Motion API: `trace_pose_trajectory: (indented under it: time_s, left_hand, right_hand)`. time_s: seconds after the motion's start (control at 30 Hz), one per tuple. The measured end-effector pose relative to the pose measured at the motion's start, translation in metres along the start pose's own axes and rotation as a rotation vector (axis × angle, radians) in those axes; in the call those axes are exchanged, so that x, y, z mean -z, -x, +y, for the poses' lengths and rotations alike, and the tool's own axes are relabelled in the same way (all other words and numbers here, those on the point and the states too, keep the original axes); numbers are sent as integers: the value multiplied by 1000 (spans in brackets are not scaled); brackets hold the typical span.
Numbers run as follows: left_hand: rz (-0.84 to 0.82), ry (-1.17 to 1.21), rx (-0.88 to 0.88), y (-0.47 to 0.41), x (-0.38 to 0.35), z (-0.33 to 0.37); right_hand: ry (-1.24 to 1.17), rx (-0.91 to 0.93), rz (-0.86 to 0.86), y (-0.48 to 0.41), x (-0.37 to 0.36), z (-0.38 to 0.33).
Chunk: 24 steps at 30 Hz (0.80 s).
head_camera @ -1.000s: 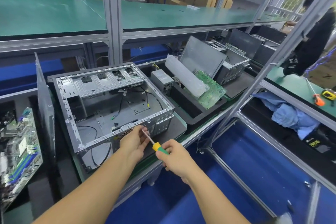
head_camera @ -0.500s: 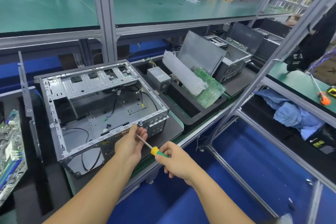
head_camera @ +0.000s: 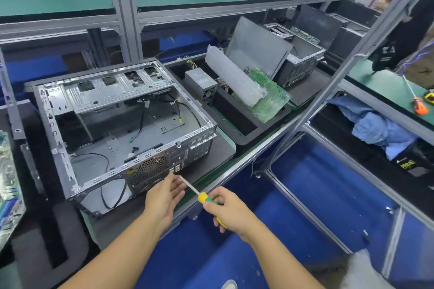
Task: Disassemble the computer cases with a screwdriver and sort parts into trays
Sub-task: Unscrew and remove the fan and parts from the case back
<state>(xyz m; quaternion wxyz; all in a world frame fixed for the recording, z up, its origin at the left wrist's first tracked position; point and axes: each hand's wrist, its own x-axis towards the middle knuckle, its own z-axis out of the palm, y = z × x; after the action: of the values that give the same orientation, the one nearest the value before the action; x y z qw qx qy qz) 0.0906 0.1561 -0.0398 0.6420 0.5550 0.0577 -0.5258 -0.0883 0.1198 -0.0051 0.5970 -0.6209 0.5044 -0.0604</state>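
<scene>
I hold the screwdriver (head_camera: 201, 196) in my right hand (head_camera: 231, 212), with the fingers closed around its yellow and green handle. The metal shaft points up and to the left, and its tip is at the rear panel of the open computer case (head_camera: 122, 129), low, just beside the small ports. My left hand (head_camera: 164, 197) is at the same place. Its fingers are nearly straight and loose, next to the shaft, and I cannot tell if they touch it. The case lies on its side on the desk (head_camera: 226, 141), with only some cables inside. To the right of it stands a black tray (head_camera: 244, 138). In it are a grey power supply (head_camera: 200, 84), a green circuit board (head_camera: 270, 94) and a dark side panel (head_camera: 258, 47), which leans upright. Behind this tray is a second case (head_camera: 303, 58).
</scene>
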Motion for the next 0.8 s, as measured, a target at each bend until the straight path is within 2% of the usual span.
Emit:
trace_pose_trajectory:
  time_s: [0.1, 0.3, 0.63, 0.7, 0.8]
  left_hand:
    - [-46, -60, 52, -4, 4, -15]
    - [-43, -154, 12, -19, -12, -27]
    - [57, -38, -18, -39, -24, -26]
    - [77, -226, -58, -33, -12, -17]
    - [5, -843, -225, -13, 14, 7]
  right_hand:
    - [-65, -8, 31, 1, 1, 9]
    - [-122, -12, 38, -10, 20, 19]
    - [-193, 27, -444, -59, 35, -25]
    - [-164, 48, -510, -67, 30, -33]
    - [-168, 56, -582, -76, 17, -38]
